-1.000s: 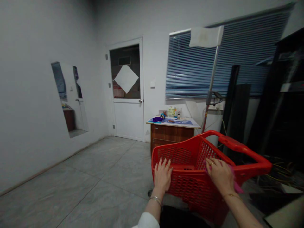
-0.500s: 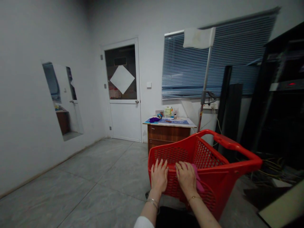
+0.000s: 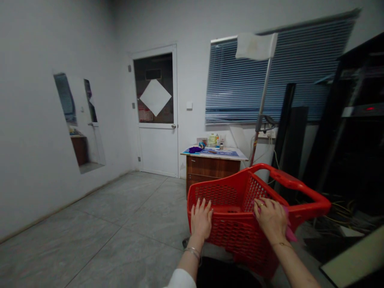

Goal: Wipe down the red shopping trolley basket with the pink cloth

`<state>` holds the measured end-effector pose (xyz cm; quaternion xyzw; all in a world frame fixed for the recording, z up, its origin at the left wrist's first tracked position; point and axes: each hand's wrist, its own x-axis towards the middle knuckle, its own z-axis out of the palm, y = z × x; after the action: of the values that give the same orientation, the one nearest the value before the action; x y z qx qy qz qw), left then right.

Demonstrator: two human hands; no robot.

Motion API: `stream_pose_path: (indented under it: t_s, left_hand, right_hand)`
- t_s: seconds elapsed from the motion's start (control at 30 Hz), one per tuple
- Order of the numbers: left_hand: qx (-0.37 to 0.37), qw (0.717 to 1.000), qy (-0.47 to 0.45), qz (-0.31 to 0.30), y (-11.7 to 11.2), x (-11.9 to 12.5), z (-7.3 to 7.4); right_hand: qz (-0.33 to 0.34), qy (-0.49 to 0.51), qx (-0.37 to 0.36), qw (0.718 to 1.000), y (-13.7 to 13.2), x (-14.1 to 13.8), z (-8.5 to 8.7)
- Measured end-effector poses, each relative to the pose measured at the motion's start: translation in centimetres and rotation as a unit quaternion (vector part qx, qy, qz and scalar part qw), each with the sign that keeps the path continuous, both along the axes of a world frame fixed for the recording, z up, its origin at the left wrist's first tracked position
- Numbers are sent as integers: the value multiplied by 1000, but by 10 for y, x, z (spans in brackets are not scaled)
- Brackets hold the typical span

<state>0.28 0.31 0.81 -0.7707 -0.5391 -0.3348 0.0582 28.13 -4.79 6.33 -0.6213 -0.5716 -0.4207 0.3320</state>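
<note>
A red plastic shopping cart (image 3: pixel 240 230) with perforated sides stands before me, its handle at the right. My left hand (image 3: pixel 201 218) rests on the near rim toward the left end, fingers spread over the edge. Further right along the same rim, my right hand (image 3: pixel 271 219) presses a pink cloth (image 3: pixel 290 234) against the cart, fingers curled over the edge. Most of the cloth is hidden under that hand; only a part sticks out at its right side.
Behind the cart is a brown cabinet (image 3: pixel 210 166) topped with bottles and a purple cloth (image 3: pixel 195 149). A pole with a white flag (image 3: pixel 255 47) rises beside it. Dark panels and loose cables (image 3: pixel 339 212) lie at the right. A white door (image 3: pixel 157 150) is at the back.
My right hand has slid to the right along the cart's rim with the pink cloth. My left hand has stayed in place on the rim.
</note>
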Motion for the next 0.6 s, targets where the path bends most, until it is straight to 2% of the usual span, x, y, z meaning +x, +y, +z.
stream_pose_path:
  t_s: [0.1,0.3,0.37,0.47,0.53,0.6]
  left_hand:
    - [7,1000,1,-4,0,1,0]
    - [19,1000,0,-3,1,2,-2]
    - [17,1000,1,-5,1,0,-1]
    - [4,1000,4,-10,1,-2,1]
    - [-6,1000,7,-11,1,-4,3]
    - [-10,1000,5,-9,1,-4,3]
  right_hand:
    - [16,11,-14,1000,5,-28,-10]
    - [73,31,-39,996,17,-114,-30]
    - [87,30,-41,995,20,-133,-33]
    - [103,8,-56,993,19,-130,-32]
    - [99,-8,-70,993,15,-106,-26]
    - [74,-14,-74,994,9,-70,-19]
